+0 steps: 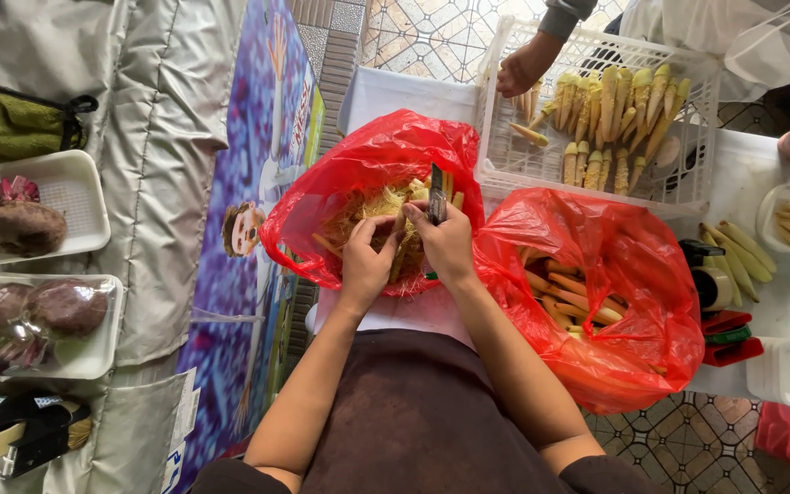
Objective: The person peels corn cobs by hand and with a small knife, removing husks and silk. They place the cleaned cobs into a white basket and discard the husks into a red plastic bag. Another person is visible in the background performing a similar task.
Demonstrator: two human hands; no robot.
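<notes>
A small knife (436, 194) is gripped in the right hand (447, 242). An ear of baby corn (401, 247) is clasped by the left hand (367, 261), close together over the near-left red bag (322, 197).

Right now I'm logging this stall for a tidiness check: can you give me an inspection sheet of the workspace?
Surface: white table, partly covered by bags.
Job's things: small dark-bladed knife in right hand; left hand grips a baby corn ear over the red plastic bag of husks.
Clutter: second red plastic bag of unpeeled ears; white plastic crate of peeled baby corn; white foam trays of beetroot.
Grippers: both hands closed on their items.
Cables: nothing seen.
Surroundings: another person's hand reaches into the crate; patterned tile floor.
</notes>
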